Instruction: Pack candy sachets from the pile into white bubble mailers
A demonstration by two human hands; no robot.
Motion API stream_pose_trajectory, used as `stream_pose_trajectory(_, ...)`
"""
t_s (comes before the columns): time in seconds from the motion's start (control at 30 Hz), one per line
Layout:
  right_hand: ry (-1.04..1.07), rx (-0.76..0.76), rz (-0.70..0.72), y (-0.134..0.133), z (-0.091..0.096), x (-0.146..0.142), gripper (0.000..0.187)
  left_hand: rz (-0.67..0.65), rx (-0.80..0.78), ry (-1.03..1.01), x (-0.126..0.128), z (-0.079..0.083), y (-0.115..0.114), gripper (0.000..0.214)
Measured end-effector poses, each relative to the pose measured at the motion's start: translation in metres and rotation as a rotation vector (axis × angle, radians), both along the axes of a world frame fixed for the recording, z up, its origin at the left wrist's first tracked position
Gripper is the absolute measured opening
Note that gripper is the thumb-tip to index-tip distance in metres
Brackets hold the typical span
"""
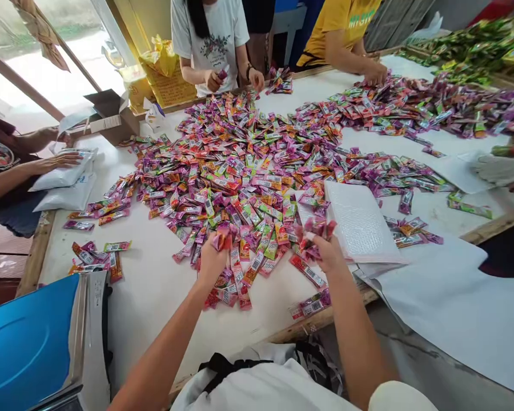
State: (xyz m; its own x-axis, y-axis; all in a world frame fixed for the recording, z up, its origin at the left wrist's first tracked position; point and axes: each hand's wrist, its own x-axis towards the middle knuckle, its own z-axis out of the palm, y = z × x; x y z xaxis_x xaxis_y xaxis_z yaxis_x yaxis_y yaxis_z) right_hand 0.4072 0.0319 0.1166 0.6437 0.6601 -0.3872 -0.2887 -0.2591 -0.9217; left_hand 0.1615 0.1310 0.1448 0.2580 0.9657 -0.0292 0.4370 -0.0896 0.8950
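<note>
A large heap of small stick-shaped snack packets (240, 165) in purple, red, green and orange wrappers spreads over the white table (154, 291). At the heap's near edge, my left hand (214, 257) is closed around a few packets, their ends showing past the fingers. To its right, my right hand (329, 254) grips a bunch of reddish-purple packets (310, 240), slightly blurred. White bubble mailers (360, 220) lie just beyond and right of my right hand. Several loose packets (307, 270) lie between my hands and the table's front edge.
A scale with a blue top (29, 337) stands at front left. Filled white mailers (66, 182) lie under a co-worker's hand (62, 161) beside an open cardboard box (115, 123). Other people handle packets across the table. A gloved hand (503, 170) is at right, above white sheeting (458, 297).
</note>
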Motion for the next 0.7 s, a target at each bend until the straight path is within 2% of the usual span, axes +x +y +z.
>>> stream_pose_trajectory(0.07,0.107,0.047,-0.059,0.002,0.003,0.008,0.035,-0.009,-0.117,-0.065,0.02,0.005,0.013,0.014)
stream_pose_trajectory(0.13,0.058,-0.043,-0.027,0.014,0.004,0.008,0.034,-0.051,-0.173,-0.058,0.048,0.004,0.026,0.025)
stream_pose_trajectory(0.2,-0.172,-0.215,0.099,0.031,0.003,0.002,0.028,-0.109,-0.171,0.099,0.077,-0.003,0.034,0.039)
stream_pose_trajectory(0.27,-0.438,-0.379,0.216,0.049,0.001,-0.006,0.021,-0.16,-0.143,0.356,0.096,-0.013,0.038,0.035)
stream_pose_trajectory(0.3,-0.529,-0.437,0.25,0.056,0.0,-0.009,0.017,-0.177,-0.127,0.464,0.101,-0.017,0.038,0.028)
stream_pose_trajectory(0.37,-0.582,-0.477,0.264,0.062,-0.001,-0.013,0.013,-0.194,-0.105,0.567,0.101,-0.022,0.038,0.017)
stream_pose_trajectory(0.47,-0.554,-0.445,0.255,0.052,-0.002,-0.01,0.012,-0.137,-0.091,0.467,0.08,-0.021,0.04,0.013)
stream_pose_trajectory(0.53,-0.465,-0.377,0.21,0.036,-0.002,-0.002,0.016,-0.013,-0.108,0.296,0.06,-0.015,0.045,0.012)
stream_pose_trajectory(0.6,-0.199,-0.208,0.116,0.017,-0.001,0.007,0.02,0.086,-0.16,0.081,0.045,-0.007,0.049,0.013)
stream_pose_trajectory(0.7,0.251,0.049,-0.018,-0.002,-0.001,0.013,0.022,0.069,-0.294,-0.154,0.044,0.003,0.046,0.019)
